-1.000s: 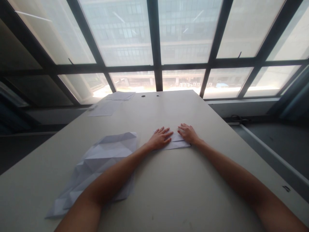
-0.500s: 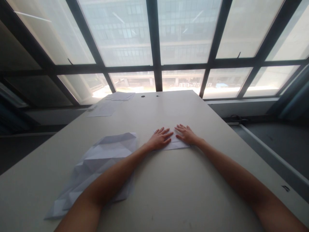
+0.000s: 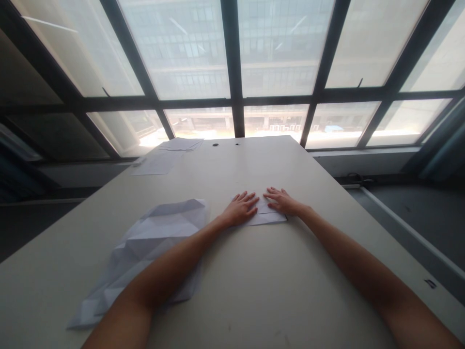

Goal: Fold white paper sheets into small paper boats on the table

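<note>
A folded white sheet of paper (image 3: pixel 267 218) lies flat on the white table, partly covered by my hands. On its left side rests my left hand (image 3: pixel 241 208), palm down with the fingers spread. My right hand (image 3: pixel 282 201) lies on the right side of the paper, fingers stretched out toward the left. Between the two hands a fold line and a layered edge of the paper show. Under my left forearm spreads a larger creased white paper (image 3: pixel 156 232), partly hidden by the arm.
Several loose white sheets (image 3: pixel 160 162) lie at the table's far left. Small round holes (image 3: pixel 215 145) are set in the table (image 3: pixel 250 165) near its far edge. Behind it stand large dark-framed windows (image 3: pixel 236 72). A dark mark (image 3: pixel 430 283) is near the right edge.
My right hand has shifted very slightly on the paper, its wrist a little to the right. My left hand and the creased paper look the same.
</note>
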A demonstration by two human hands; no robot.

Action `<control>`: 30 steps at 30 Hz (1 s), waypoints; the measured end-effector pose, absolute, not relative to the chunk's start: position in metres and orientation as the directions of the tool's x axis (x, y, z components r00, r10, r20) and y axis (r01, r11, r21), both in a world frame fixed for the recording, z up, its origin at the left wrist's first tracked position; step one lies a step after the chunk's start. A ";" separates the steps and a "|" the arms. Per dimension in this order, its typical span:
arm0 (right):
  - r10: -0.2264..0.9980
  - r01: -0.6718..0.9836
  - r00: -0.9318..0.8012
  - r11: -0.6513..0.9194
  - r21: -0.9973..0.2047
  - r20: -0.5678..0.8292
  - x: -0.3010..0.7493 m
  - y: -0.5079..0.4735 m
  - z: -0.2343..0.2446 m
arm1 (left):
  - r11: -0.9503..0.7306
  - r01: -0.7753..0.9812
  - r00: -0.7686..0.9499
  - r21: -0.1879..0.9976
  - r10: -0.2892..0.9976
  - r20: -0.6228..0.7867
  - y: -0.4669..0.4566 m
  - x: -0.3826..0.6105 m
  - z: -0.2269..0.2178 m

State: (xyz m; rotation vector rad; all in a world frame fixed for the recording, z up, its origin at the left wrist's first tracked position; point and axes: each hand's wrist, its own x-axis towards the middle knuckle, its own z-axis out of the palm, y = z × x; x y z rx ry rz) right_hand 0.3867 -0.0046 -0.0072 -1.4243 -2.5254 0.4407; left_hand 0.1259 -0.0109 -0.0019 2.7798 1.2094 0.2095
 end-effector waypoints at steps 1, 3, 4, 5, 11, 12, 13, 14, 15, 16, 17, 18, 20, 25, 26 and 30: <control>0.852 0.791 -0.523 0.494 -0.361 0.022 0.389 -0.004 -0.007 | -0.675 0.723 0.671 0.150 0.737 0.085 -0.011 0.126 -0.002; 0.844 0.786 -0.536 0.492 -0.374 -0.014 0.395 -0.001 -0.006 | -0.668 0.728 0.665 0.154 0.743 0.081 -0.011 0.127 -0.002; 0.846 0.790 -0.533 0.481 -0.382 -0.037 0.399 0.000 -0.006 | -0.666 0.730 0.663 0.156 0.745 0.078 -0.011 0.127 -0.002; 0.851 0.797 -0.522 0.461 -0.389 -0.060 0.403 0.002 -0.006 | -0.664 0.731 0.662 0.156 0.746 0.075 -0.011 0.127 -0.001; 0.865 0.822 -0.477 0.377 -0.427 -0.154 0.428 0.012 -0.005 | -0.670 0.726 0.666 0.158 0.741 0.084 -0.013 0.127 0.001; 0.863 0.821 -0.479 0.376 -0.430 -0.161 0.430 0.013 -0.004 | -0.670 0.726 0.666 0.158 0.741 0.084 -0.012 0.127 0.000; 0.861 0.820 -0.481 0.375 -0.432 -0.167 0.431 0.013 -0.003 | -0.670 0.726 0.666 0.157 0.741 0.083 -0.012 0.127 0.000; 0.858 0.819 -0.484 0.375 -0.435 -0.172 0.432 0.013 -0.002 | -0.669 0.727 0.665 0.157 0.742 0.082 -0.012 0.127 0.000; 0.856 0.818 -0.487 0.375 -0.437 -0.176 0.433 0.012 -0.001 | -0.667 0.729 0.663 0.157 0.744 0.080 -0.012 0.127 0.000; 0.853 0.816 -0.490 0.377 -0.438 -0.178 0.433 0.011 0.000 | -0.665 0.730 0.663 0.157 0.745 0.076 -0.012 0.127 0.000; 0.852 0.814 -0.493 0.380 -0.440 -0.177 0.433 0.010 0.001 | -0.665 0.730 0.664 0.157 0.744 0.069 -0.012 0.127 0.001; 0.852 0.812 -0.495 0.384 -0.440 -0.170 0.432 0.008 0.001 | -0.668 0.727 0.668 0.158 0.742 0.060 -0.012 0.127 0.001; 0.868 0.816 -0.478 0.384 -0.432 -0.131 0.428 0.003 0.000 | -0.678 0.717 0.681 0.161 0.731 0.043 -0.012 0.126 0.003; 0.924 0.839 -0.377 0.367 -0.400 0.057 0.396 -0.009 -0.007 | -0.699 0.694 0.703 0.171 0.710 0.045 -0.014 0.123 0.004; 0.931 0.846 -0.356 0.360 -0.394 0.088 0.388 -0.010 -0.009 | -0.699 0.694 0.703 0.170 0.710 0.050 -0.015 0.123 0.004; 0.943 0.865 -0.283 0.329 -0.378 0.174 0.368 -0.011 -0.015 | -0.702 0.698 0.699 0.141 0.711 0.079 -0.015 0.125 0.002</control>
